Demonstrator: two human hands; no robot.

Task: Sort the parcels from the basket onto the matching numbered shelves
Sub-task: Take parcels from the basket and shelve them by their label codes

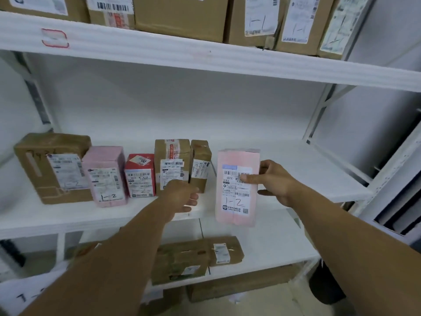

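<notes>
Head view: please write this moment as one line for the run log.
right hand: holds pink parcel marked 1-2, at middle shelf front | left hand: curled, empty, by small brown box

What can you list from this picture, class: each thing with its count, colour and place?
Shelves: three, white, stacked.
Top boxes: about six, brown, top shelf.
Brown boxes: three, brown, middle shelf row.
Pink parcel: one, pink, same row, marked 1-2.
Red box: one, red, same row.
Held parcel: one, pink, marked 1-2, at middle shelf front.
Lower parcels: at least two, brown, shelf below.
Hands: two; right hand grips held parcel; left hand curled near brown boxes.
</notes>
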